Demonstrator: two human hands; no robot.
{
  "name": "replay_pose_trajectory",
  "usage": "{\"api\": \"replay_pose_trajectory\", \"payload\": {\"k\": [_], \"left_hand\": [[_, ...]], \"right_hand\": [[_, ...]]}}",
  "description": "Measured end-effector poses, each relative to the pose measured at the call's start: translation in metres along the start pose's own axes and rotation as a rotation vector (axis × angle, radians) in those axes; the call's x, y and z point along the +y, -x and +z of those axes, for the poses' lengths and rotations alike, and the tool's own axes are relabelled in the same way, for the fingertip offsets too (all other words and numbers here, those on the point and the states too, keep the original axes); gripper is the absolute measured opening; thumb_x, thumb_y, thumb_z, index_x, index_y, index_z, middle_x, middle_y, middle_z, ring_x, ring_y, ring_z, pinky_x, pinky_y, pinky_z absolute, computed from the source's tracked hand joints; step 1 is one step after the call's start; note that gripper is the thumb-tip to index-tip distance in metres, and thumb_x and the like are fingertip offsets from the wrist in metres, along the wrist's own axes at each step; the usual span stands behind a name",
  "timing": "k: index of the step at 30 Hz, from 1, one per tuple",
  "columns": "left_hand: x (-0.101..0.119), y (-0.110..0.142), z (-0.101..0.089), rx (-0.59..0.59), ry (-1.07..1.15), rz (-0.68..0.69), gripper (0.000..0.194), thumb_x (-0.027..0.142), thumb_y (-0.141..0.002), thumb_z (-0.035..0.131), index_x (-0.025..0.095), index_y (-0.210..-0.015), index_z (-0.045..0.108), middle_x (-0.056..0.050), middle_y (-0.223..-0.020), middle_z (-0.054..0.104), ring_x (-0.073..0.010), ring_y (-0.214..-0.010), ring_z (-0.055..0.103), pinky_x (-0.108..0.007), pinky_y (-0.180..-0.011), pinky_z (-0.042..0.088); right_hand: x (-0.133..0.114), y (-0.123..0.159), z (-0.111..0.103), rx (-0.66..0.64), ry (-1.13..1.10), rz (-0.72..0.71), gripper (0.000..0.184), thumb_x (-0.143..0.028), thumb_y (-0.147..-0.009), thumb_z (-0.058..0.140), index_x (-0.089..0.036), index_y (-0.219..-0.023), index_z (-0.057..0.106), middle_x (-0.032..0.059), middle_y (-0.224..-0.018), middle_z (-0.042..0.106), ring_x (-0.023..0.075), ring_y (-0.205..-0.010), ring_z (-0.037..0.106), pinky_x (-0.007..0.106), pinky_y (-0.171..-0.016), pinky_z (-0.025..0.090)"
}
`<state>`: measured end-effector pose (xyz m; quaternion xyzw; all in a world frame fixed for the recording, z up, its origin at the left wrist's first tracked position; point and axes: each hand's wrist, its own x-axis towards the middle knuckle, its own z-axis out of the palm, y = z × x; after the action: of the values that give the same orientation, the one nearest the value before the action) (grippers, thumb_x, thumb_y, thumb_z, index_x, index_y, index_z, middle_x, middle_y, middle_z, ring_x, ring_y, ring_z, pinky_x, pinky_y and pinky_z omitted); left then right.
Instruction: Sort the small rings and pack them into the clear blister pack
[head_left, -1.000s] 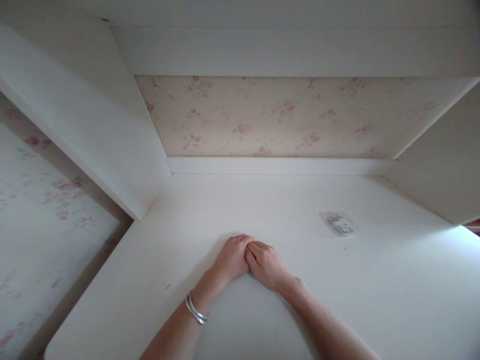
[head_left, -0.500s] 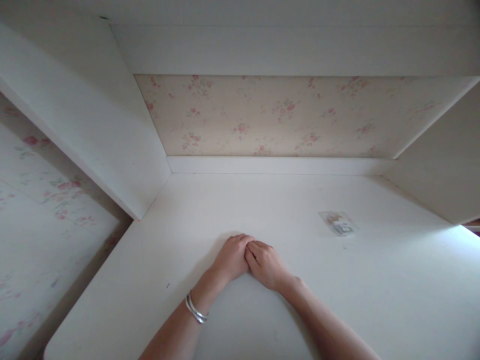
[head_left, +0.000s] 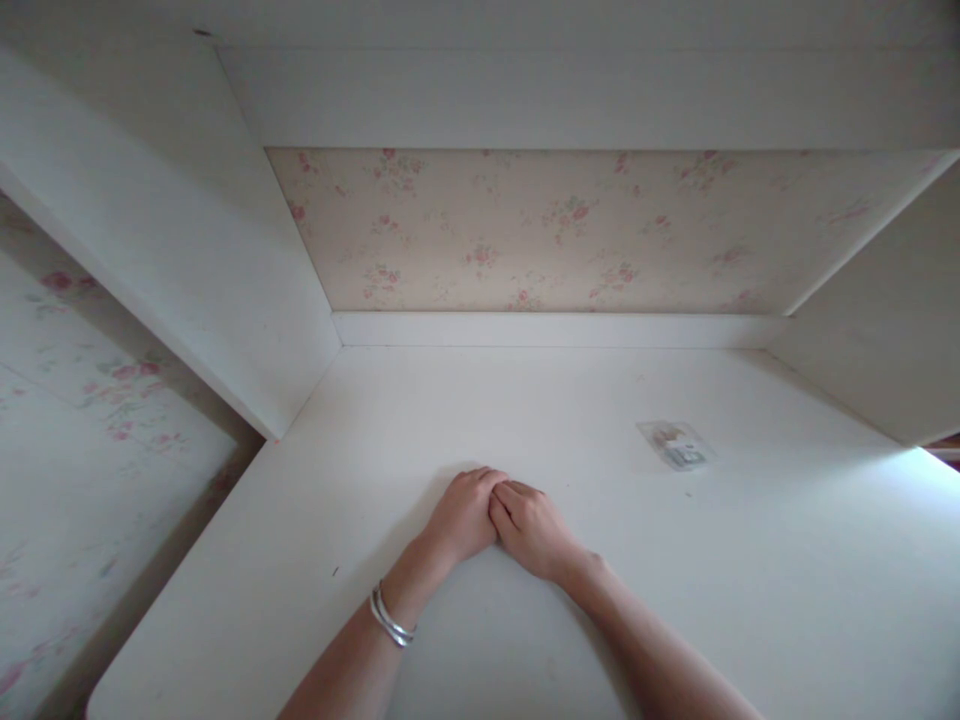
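Note:
My left hand (head_left: 466,510) and my right hand (head_left: 529,525) rest together on the white desktop (head_left: 480,640), near its middle. Their fingers are curled in and meet at the knuckles, right against left. No object shows between them, and the palms are hidden from view. Two silver bangles (head_left: 391,617) circle my left wrist. Off to the right and farther back, apart from both hands, lies a small clear plastic packet (head_left: 677,446) with brownish and grey contents too small to make out.
A white side panel (head_left: 187,230) rises on the left, another panel (head_left: 885,300) on the right. Floral wallpaper (head_left: 525,230) covers the back above a low white ledge (head_left: 562,330). Overhead runs a white board (head_left: 562,95). A tiny dark speck (head_left: 336,571) lies left of my hands.
Both hands stay clasped in the same place. Only the camera view has shifted very slightly.

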<state>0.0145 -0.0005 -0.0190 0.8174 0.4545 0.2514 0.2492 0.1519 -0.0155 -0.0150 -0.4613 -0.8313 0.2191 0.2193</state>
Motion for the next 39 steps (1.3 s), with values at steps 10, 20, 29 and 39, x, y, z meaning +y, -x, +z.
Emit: {"api": "replay_pose_trajectory", "payload": {"k": [10,20,29,39], "left_hand": [[0.0003,0.0002,0.0002,0.008,-0.004,0.003,0.033,0.005,-0.07,0.049,0.017,-0.099,0.06,-0.005,-0.096,0.066,-0.0185,-0.092,0.058,-0.031,-0.088,0.043],[0.0017,0.0,-0.0014,-0.008,-0.014,-0.007,0.032,0.006,-0.072,0.049,0.018,-0.101,0.06,-0.006,-0.097,0.066,-0.0191,-0.093,0.058,-0.032,-0.089,0.043],[0.0021,0.0006,-0.0013,-0.013,-0.007,-0.016,0.031,0.006,-0.071,0.049,0.018,-0.098,0.061,-0.006,-0.097,0.066,-0.0191,-0.092,0.058,-0.031,-0.087,0.044],[0.0012,0.0003,-0.0008,-0.008,-0.013,-0.007,0.032,0.005,-0.071,0.049,0.017,-0.099,0.06,-0.006,-0.096,0.066,-0.0189,-0.092,0.058,-0.031,-0.088,0.043]], "right_hand": [[-0.0013,0.0003,-0.0004,-0.002,0.014,0.008,0.023,-0.019,-0.092,0.035,-0.017,-0.08,0.055,0.0051,-0.084,0.063,0.0141,-0.079,0.056,0.024,-0.075,0.04],[-0.0025,0.0003,-0.0026,-0.012,0.01,0.013,0.024,-0.019,-0.092,0.034,-0.017,-0.082,0.056,0.0052,-0.085,0.063,0.0146,-0.079,0.056,0.025,-0.075,0.039],[-0.0018,0.0002,-0.001,-0.008,0.015,0.013,0.024,-0.019,-0.092,0.034,-0.017,-0.081,0.056,0.0053,-0.084,0.063,0.0146,-0.079,0.056,0.025,-0.074,0.039],[-0.0022,0.0006,-0.0028,-0.014,0.019,0.011,0.024,-0.019,-0.092,0.034,-0.017,-0.081,0.055,0.0054,-0.084,0.063,0.0145,-0.078,0.056,0.025,-0.074,0.039]]}}
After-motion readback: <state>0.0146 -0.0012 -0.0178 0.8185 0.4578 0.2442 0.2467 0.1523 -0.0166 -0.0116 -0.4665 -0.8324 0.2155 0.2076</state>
